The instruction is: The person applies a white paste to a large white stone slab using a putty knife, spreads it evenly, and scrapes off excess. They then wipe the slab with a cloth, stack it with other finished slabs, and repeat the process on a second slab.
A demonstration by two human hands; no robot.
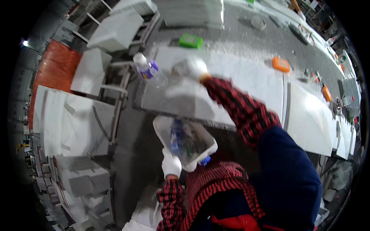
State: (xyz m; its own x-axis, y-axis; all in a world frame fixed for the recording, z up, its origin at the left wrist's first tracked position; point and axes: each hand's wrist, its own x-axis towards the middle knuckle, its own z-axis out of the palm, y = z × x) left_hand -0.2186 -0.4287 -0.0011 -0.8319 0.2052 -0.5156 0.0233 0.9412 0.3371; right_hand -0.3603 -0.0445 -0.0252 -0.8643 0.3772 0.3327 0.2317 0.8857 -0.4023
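- Nearest: person in a red-and-black plaid shirt with a dark blue vest, both forearms coming up from the lower edge.
- Left hand (171,164) in a white glove, closed on the near rim of a white plastic tub (184,143), holding it below the table edge.
- The tub holds a blue-labelled bottle (177,135) and some dark greenish clutter, too blurred to tell; something small and blue (205,160) sticks out at its near right corner.
- Right hand (191,67), also white-gloved, reached out over the table; blurred, seems curled on the stone, cannot tell whether it grips anything.
- Under that hand: a grey-white stone slab (235,77) lying flat on the table (262,40), its dark front edge just above the tub.
- Clear plastic bottle (148,70) with white cap and purple label stands tilted at the slab's left end, just beside the right hand.
- More pale slabs (312,123) butt on to the right.
- Farther back on the table: a green block (191,41) beyond the slab, an orange block (281,64) to the right, a second orange one (327,93) near the far right, stone dust around.
- Left side, on the floor: stacks of white stone pieces (73,119) and metal racks.
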